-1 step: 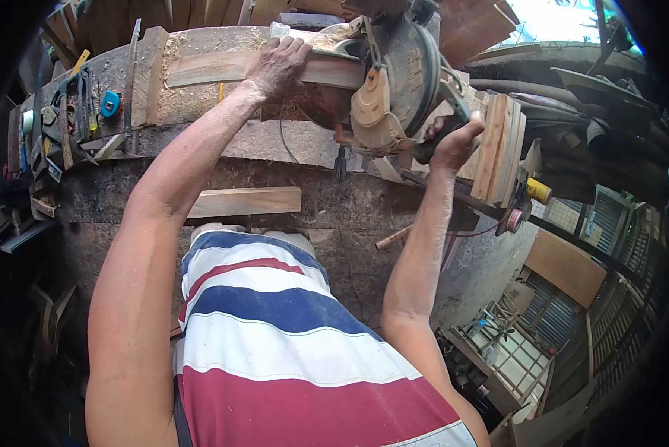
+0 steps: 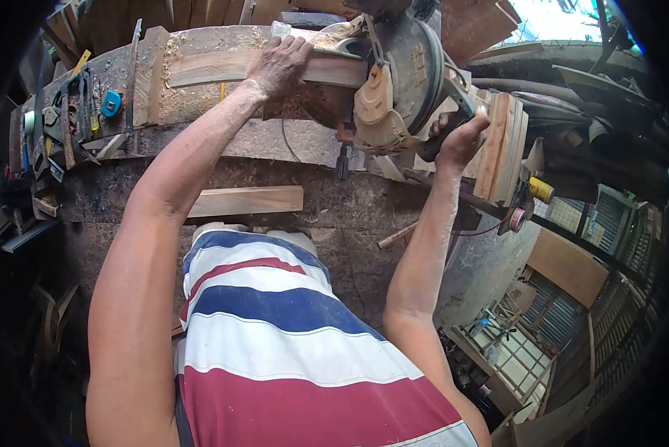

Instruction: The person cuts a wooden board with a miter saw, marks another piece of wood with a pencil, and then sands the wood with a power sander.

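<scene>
My left hand (image 2: 278, 67) grips a long wooden board (image 2: 211, 68), holding it against the fence of a miter saw (image 2: 409, 82). Its fingers are bent over the board's far edge, close to the saw's left side. Sawdust coats the back of this hand. My right hand (image 2: 460, 138) is wrapped round the saw's handle (image 2: 440, 143), thumb on top. The guard and motor housing hide the blade and the board's right end.
Sawdust covers the workbench (image 2: 193, 46). Hand tools and a blue tape measure (image 2: 111, 103) lie at its left. A short wooden piece (image 2: 246, 201) lies in front of me. Stacked boards (image 2: 498, 149) stand right of the saw, near a yellow can (image 2: 541, 189).
</scene>
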`<state>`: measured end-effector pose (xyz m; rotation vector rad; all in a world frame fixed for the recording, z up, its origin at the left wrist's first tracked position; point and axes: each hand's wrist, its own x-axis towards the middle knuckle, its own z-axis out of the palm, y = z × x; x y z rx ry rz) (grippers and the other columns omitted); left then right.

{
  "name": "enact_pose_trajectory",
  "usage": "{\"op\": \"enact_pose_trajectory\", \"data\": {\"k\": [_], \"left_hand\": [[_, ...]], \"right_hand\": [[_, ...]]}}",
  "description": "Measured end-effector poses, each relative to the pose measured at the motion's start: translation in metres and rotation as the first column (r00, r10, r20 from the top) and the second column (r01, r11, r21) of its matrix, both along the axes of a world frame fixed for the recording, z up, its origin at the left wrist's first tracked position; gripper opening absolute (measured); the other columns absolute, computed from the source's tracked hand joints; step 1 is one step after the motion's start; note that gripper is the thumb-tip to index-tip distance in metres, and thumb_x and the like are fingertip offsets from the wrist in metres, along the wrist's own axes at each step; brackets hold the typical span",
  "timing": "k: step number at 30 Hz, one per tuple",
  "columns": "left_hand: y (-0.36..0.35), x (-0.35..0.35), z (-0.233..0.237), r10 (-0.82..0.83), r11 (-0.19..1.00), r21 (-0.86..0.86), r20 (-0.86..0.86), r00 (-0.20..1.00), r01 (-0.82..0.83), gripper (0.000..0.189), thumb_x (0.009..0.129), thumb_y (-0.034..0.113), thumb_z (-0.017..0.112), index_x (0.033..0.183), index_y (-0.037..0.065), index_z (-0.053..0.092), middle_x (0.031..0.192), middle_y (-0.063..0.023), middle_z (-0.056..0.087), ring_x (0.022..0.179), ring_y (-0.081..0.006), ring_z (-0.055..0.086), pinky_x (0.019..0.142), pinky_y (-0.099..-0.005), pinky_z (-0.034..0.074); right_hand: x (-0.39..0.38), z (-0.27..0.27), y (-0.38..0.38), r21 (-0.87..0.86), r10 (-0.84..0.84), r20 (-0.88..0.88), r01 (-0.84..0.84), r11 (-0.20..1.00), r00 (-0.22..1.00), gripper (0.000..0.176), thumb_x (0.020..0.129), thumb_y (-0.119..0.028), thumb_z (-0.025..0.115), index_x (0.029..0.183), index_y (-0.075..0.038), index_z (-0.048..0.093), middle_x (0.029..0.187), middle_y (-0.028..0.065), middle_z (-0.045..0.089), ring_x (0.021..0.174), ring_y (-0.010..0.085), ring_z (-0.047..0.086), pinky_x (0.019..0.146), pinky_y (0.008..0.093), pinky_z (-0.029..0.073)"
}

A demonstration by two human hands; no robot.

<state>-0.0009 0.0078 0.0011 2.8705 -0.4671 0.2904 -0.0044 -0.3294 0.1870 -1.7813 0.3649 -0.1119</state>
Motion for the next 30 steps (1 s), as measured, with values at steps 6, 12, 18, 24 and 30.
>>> {"op": "enact_pose_trajectory", "data": {"k": [6, 12, 18, 24, 30], "left_hand": [[-0.024, -0.004, -0.015, 0.036, 0.989, 0.143, -0.028, 0.999, -0.032, 0.072, 0.09, 0.032, 0.083, 0.149, 0.007, 0.05, 0.138, -0.0122, 0.062, 0.136, -0.0299, 0.06, 0.114, -0.0478, 0.047], [-0.003, -0.01, -0.022, 0.062, 0.996, 0.06, 0.071, 0.996, -0.067, 0.129, 0.078, 0.044, 0.094, 0.178, 0.014, 0.02, 0.178, -0.0172, 0.036, 0.164, -0.0343, 0.035, 0.135, -0.0571, 0.028], [0.082, -0.018, 0.015, 0.11, 0.994, 0.073, -0.45, 0.886, -0.087, 0.112, 0.074, 0.054, 0.097, 0.163, 0.006, 0.049, 0.156, -0.0222, 0.061, 0.146, -0.0406, 0.057, 0.122, -0.0506, 0.047], [0.093, -0.001, 0.041, -0.303, 0.941, -0.338, -0.832, 0.465, 0.008, 0.081, 0.082, 0.055, 0.091, 0.142, 0.004, 0.07, 0.121, -0.0136, 0.08, 0.11, -0.027, 0.075, 0.098, -0.0408, 0.057], [0.085, -0.025, 0.037, -0.242, 0.941, -0.323, -0.848, 0.472, -0.098, 0.081, 0.081, 0.052, 0.09, 0.144, 0.004, 0.071, 0.121, -0.009, 0.079, 0.111, -0.0193, 0.071, 0.101, -0.0374, 0.055]], "right_hand": [[0.001, 0.005, -0.014, 0.004, 0.037, -0.007, -0.037, 0.999, 0.999, 0.071, 0.115, -0.065, 0.026, 0.092, -0.006, 0.058, 0.064, 0.0043, 0.056, 0.052, 0.0187, 0.056, 0.051, 0.0356, 0.045], [-0.01, 0.011, -0.003, -0.073, 0.019, 0.041, -0.016, 0.997, 0.999, 0.092, 0.114, -0.076, 0.028, 0.146, 0.003, 0.063, 0.066, 0.0001, 0.058, 0.053, 0.0111, 0.057, 0.05, 0.0272, 0.046], [-0.006, -0.001, -0.013, -0.115, 0.027, 0.109, -0.014, 0.993, 0.994, 0.095, 0.107, -0.086, 0.034, 0.097, 0.0, 0.074, 0.06, 0.002, 0.061, 0.052, 0.0137, 0.063, 0.052, 0.031, 0.05], [0.008, 0.013, -0.012, -0.212, 0.064, 0.21, -0.019, 0.977, 0.976, 0.09, 0.106, -0.085, 0.041, 0.103, -0.001, 0.073, 0.063, 0.0047, 0.067, 0.056, 0.0151, 0.067, 0.054, 0.0337, 0.052], [0.026, 0.026, -0.017, -0.275, -0.004, -0.01, 0.001, 0.961, 1.0, 0.078, 0.111, -0.074, 0.046, 0.095, -0.005, 0.08, 0.059, 0.0056, 0.061, 0.058, 0.0203, 0.066, 0.057, 0.0387, 0.051]]}}
